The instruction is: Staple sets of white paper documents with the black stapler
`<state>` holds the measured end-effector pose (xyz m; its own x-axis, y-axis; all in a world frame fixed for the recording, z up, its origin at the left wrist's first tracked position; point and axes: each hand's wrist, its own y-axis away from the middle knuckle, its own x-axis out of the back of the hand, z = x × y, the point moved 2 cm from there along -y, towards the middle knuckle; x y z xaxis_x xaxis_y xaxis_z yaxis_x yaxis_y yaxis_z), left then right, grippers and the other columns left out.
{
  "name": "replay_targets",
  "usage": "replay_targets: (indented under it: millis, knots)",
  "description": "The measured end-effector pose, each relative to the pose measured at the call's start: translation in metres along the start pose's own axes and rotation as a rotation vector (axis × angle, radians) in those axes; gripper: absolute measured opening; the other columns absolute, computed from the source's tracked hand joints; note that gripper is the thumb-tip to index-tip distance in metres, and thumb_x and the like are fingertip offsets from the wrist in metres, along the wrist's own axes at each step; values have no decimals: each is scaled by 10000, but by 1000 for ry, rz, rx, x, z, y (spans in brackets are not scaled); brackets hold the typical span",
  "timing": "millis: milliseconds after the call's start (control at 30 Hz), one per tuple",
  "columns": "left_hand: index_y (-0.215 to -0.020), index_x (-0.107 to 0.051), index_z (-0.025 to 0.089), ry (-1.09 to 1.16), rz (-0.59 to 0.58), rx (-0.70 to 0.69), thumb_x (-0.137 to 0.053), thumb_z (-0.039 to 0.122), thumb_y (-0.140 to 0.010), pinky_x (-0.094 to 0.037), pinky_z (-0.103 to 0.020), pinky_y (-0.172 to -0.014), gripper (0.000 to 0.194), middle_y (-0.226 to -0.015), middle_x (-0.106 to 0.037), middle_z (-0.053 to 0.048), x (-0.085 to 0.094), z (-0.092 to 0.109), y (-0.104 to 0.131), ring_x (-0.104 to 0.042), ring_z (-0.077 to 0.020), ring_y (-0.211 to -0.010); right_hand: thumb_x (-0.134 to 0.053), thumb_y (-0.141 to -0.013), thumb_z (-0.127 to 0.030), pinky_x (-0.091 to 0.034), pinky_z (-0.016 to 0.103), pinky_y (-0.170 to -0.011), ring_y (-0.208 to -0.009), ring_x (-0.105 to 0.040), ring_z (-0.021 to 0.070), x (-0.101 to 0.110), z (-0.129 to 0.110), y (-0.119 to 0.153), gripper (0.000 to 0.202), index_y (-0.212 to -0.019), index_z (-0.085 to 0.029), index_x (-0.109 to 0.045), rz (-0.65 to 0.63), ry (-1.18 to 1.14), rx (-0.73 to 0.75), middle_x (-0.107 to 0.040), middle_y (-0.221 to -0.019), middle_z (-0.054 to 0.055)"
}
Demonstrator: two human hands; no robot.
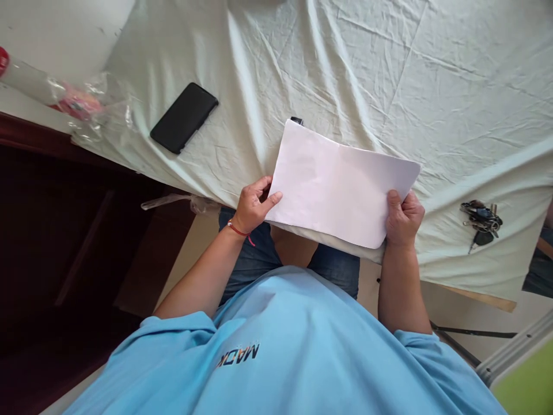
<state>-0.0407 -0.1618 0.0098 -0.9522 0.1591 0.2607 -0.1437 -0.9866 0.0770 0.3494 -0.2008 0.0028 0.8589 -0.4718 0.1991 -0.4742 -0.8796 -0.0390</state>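
Head view: left hand (252, 206) and right hand (403, 219) are pinching the white paper (332, 184) at opposite ends, its long axis running crosswise, right end slanting toward the person (302, 340).

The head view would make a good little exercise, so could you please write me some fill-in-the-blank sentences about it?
1. The rectangular creased paper held by the left hand and the right hand is ____ in colour.
2. The thin red string bracelet is worn just behind the ____ hand.
3. Between the flat black rectangular phone and the dark bunch of keys, nearer the right hand is the ____.

Missing words: white; left; keys.
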Motion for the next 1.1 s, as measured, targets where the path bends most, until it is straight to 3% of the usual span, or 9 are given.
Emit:
replay_targets:
  millis: [133, 267, 500, 667, 967, 1100]
  knots:
    - [-881, -711, 227, -117, 98, 54, -813, 654, -957, -413, -301, -705, 445, -736, -660, 15, -3, -2, -6, -527, -155, -712, -946, -905, -811, -563, 342, -801, -870, -631, 203, -1, -1, 0, 542, -940, -293, -788, 35, -59, -10, -692, -890, -1]
    - [-815, -599, 253, -89, 90, 59, -815, 668, -930, -362, -301, -687, 481, -690, -519, 48, -4, -3, -9, -435, -142, -698, -968, -830, -846, -593, 377, -797, -918, -662, 243, -1, -2, -1, 588, -930, -316, -736, 84, -65, -22, -705, -922, 20]
    - [-873, -663, 248, 45, 70, 72, -908, 742, -887, -453, -309, -706, 552, -799, -690, -11, -3, -3, -9, -556, -164, -740, -1026, -759, -782, -633, 445, -890, -950, -676, 266, -1, 0, -10, 549, -940, -327, -778, 141, -62, -31, -782, -957, 35]
    - [-887, -664, 252, 90, 43, 86, -914, 727, -883, -390, -297, -644, 536, -731, -638, 22, -1, -5, -8, -498, -141, -677, -1055, -763, -665, -594, 425, -945, -943, -633, 230, 1, 0, -11, 478, -941, -304, -796, 146, -127, -8, -819, -988, 44]
    - [-740, -526, 258, -17, 21, 47, -780, 802, -991, -319, -339, -671, 651, -670, -409, 43, 0, 8, -6, -346, -140, -674, -1010, -743, -713, -636, 450, -956, -965, -676, 266, 5, -1, -12, 491, -895, -306, -782, 245, -45, -1, -855, -986, 77]
    - [-833, -649, 249, 46, -22, 25, -862, 683, -940, -364, -325, -660, 495, -701, -535, 33, 0, 4, -5, -447, -141, -662, -1015, -745, -693, -634, 444, -995, -991, -687, 264, 6, 1, -13, 477, -843, -300, -763, 241, -84, 11, -863, -1003, 89]
